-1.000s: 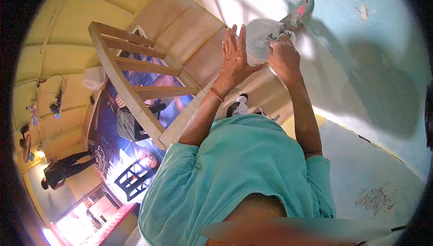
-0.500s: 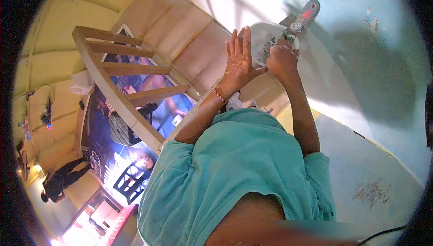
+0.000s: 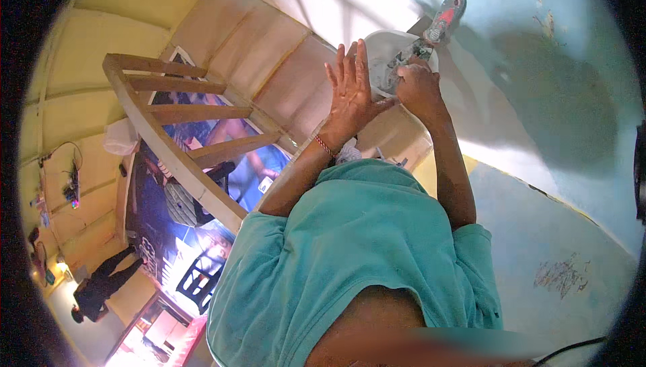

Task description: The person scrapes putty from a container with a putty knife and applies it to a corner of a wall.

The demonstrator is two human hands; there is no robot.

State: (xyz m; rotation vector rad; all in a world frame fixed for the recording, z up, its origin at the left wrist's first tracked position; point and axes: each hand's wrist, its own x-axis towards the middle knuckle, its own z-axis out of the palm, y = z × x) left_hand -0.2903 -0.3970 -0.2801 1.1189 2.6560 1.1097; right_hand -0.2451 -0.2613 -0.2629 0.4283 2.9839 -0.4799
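Note:
A white tub [image 3: 385, 49] with grey-white paste smeared inside stands near the top of the view. A putty knife [image 3: 447, 15] with a dark, red-marked handle leans out over its far right rim, its blade streaked with paste. My left hand [image 3: 352, 93] is open at the tub's left side, fingers stretched, thumb pointing toward the near rim. At the near right rim, below the knife's blade, my right hand [image 3: 420, 89] is closed with fingers curled. Whatever lies inside those fingers is hidden.
A wooden ladder-like frame [image 3: 176, 165] stands to my left. Beyond it are a dark plastic chair [image 3: 199, 281] and a large printed sheet [image 3: 151, 202]. A person in dark clothes [image 3: 104, 286] is at far left. The pale blue wall [image 3: 572, 50] rises on the right.
The view has shifted slightly, so the tub and putty knife appear a little further left and higher. My left fingers look more spread; my right hand stays closed at the rim.

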